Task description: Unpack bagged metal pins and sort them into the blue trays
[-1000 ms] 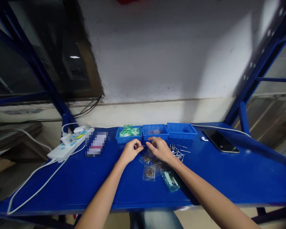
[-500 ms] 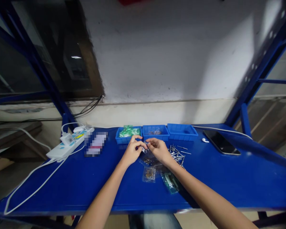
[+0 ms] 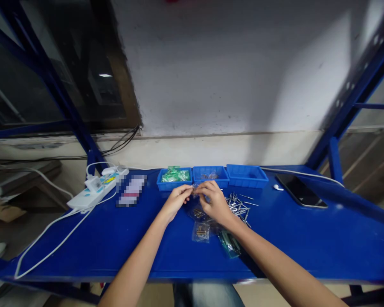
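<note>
My left hand (image 3: 176, 203) and my right hand (image 3: 215, 204) meet over the middle of the blue table. Between their fingertips is a small clear plastic bag (image 3: 195, 191), partly hidden by the fingers. Both hands are closed in a pinch on it. Below them lie a clear bag with small metal parts (image 3: 197, 212) and another clear bag with brass-coloured screws (image 3: 201, 231). A greenish bag with parts (image 3: 229, 244) is under my right forearm. Loose silvery metal pins (image 3: 239, 208) lie heaped to the right of my right hand.
Along the back stand a blue bin of green packets (image 3: 174, 185), a blue bin with small parts (image 3: 211, 183) and a third blue bin (image 3: 248, 182). A power strip (image 3: 94, 194) with white cables is at left; a white earbud (image 3: 277, 187) and black phone (image 3: 302, 192) at right.
My right hand's fingers have lifted and bent over the small bag. My left fingers have drawn together into a tighter pinch. The view has shifted slightly.
</note>
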Tool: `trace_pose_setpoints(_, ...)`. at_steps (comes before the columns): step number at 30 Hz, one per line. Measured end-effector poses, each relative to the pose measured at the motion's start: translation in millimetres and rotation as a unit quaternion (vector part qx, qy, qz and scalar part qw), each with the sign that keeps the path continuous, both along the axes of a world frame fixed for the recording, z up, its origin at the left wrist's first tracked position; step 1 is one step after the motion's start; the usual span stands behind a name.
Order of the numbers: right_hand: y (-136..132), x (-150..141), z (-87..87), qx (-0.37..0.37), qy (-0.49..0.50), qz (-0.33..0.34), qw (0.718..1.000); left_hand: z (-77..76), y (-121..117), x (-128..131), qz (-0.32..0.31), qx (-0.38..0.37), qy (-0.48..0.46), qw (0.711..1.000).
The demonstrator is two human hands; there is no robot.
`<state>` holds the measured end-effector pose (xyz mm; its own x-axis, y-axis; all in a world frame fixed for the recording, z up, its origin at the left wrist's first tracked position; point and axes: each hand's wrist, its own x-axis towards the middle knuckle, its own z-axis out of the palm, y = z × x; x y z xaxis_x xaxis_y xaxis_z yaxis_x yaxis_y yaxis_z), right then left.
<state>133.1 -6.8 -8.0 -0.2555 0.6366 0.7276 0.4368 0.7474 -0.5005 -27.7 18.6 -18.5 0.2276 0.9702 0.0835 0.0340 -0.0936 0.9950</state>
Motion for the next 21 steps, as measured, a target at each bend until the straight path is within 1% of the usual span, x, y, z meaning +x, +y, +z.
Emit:
trace_pose_setpoints(2,0,-1,0.7,-0.058,0.006,-0.007,0.998,-0.2,2,-3,0.026,0.02,0.02,0.999)
trace_pose_setpoints(4,2,-1,1.9,-0.164,0.045,-0.02,0.985,0.9,3,-5,0.05,0.06,0.05,0.996)
trace_pose_setpoints(5,3,-1,2.4,-0.227,0.077,-0.023,0.971,1.9,3,-6,0.062,0.096,0.067,0.991)
trace_pose_setpoints(7,5,-1,3.2,-0.339,0.157,-0.017,0.927,4.1,0,-5,0.084,0.198,0.112,0.97)
trace_pose_setpoints(8,6,0,3.3,-0.377,0.2,-0.011,0.904,5.3,-3,-3,0.088,0.257,0.14,0.952)
trace_pose_setpoints(10,8,0,2.5,-0.415,0.272,0.0,0.868,7.0,-9,0,0.082,0.353,0.197,0.911)
trace_pose_setpoints(11,9,0,1.7,-0.418,0.298,0.001,0.858,7.5,-11,3,0.073,0.383,0.218,0.895)
trace_pose_setpoints(12,10,1,0.7,-0.415,0.315,-0.001,0.854,7.7,-14,4,0.064,0.398,0.23,0.886)
trace_pose_setpoints(13,11,2,-0.5,-0.402,0.325,-0.009,0.856,7.6,-15,6,0.059,0.401,0.236,0.883)
trace_pose_setpoints(14,12,2,-1.6,-0.38,0.327,-0.022,0.865,7.3,-15,7,0.058,0.394,0.236,0.886)
trace_pose_setpoints(15,12,3,-2.6,-0.347,0.318,-0.04,0.881,6.8,-15,8,0.06,0.376,0.231,0.895)
trace_pose_setpoints(16,12,3,-3.4,-0.305,0.296,-0.061,0.903,6.3,-14,8,0.063,0.346,0.22,0.91)
trace_pose_setpoints(18,10,4,-3.6,-0.213,0.223,-0.093,0.947,5.7,-10,7,0.064,0.256,0.174,0.949)
trace_pose_setpoints(20,6,3,-2.0,-0.144,0.142,-0.101,0.974,6.2,-7,4,0.054,0.141,0.106,0.983)
trace_pose_setpoints(21,3,2,-0.9,-0.12,0.11,-0.097,0.982,6.9,-6,3,0.047,0.088,0.069,0.993)
